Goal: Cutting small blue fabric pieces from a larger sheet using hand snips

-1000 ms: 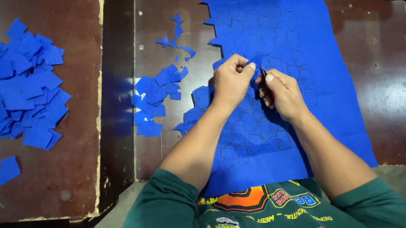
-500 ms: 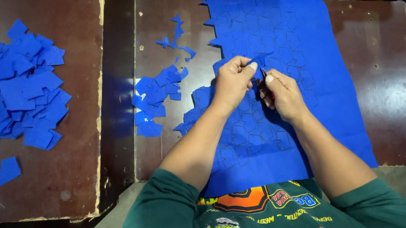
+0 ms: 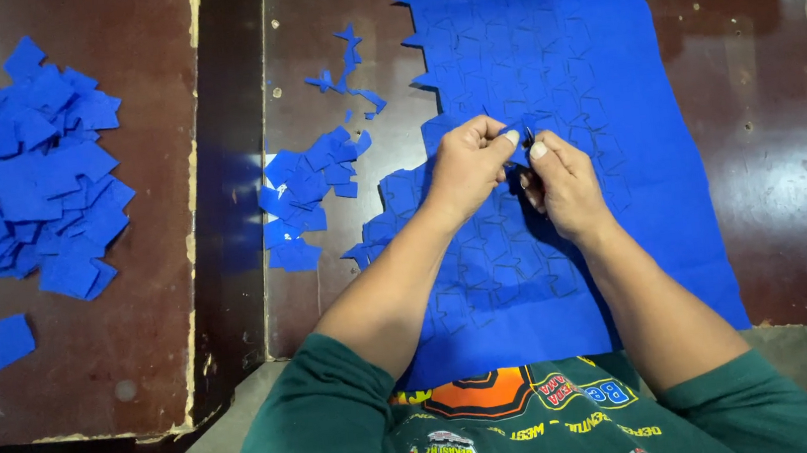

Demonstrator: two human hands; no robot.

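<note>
Head view: left hand (image 3: 462, 165) and right hand (image 3: 564, 185) pinch the marked blue felt sheet (image 3: 547, 72) mid-table. Likely detaching a piece. Next needs a clean pull toward the cut blue pieces (image 3: 305, 192).

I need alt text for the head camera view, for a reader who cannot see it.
Two hands, left hand and right hand, meet over a large blue sheet marked with outlined shapes on a dark wooden table. Small blue cut pieces lie left of it; a bigger blue pile covers a second table.

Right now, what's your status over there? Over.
Left hand pinching large blue marked sheet. Right hand gripping small dark tool on it. Blue cut pieces alongside, nothing blocking.
</note>
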